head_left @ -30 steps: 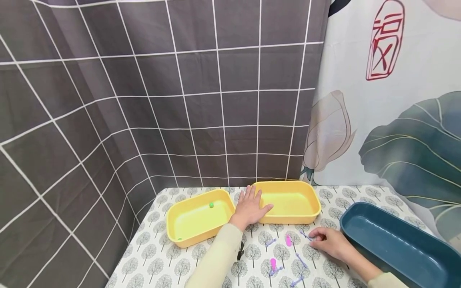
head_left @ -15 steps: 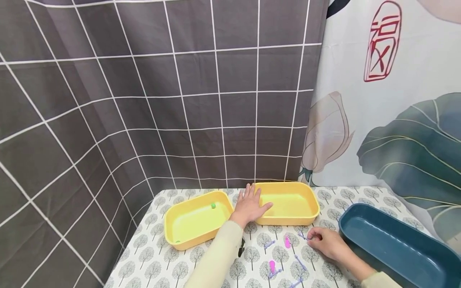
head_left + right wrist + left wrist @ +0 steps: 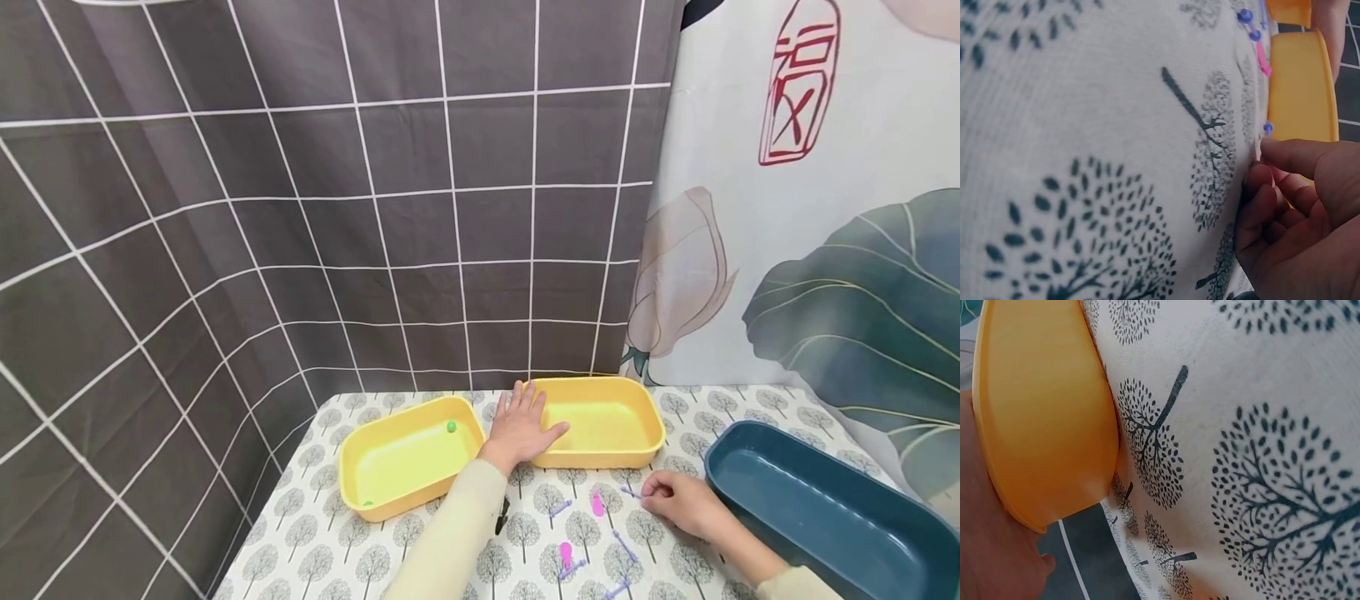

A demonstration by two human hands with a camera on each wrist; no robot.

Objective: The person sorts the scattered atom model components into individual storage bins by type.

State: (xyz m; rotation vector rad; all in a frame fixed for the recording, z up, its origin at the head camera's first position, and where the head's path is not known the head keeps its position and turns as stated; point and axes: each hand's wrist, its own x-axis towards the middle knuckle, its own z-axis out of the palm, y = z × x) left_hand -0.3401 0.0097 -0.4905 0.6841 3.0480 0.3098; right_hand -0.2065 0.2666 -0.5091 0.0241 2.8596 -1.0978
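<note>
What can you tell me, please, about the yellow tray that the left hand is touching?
The yellow tray is an oblong, open container with rounded corners, plain walls and a thin rim. It looks like smooth, slightly glossy plastic. It sits upright on the tree-print cloth, near the dark grid curtain; whether it touches the curtain is unclear. The left hand lies spread across its left end, hiding part of it. The part of its inside that shows holds nothing.

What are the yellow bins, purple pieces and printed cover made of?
Yellow bins: probably moulded plastic, smooth, with soft sheen. Purple pieces: perhaps plastic, evenly coloured, but too small to be sure. Printed cover: likely matte fabric, with a fine weave.
</note>
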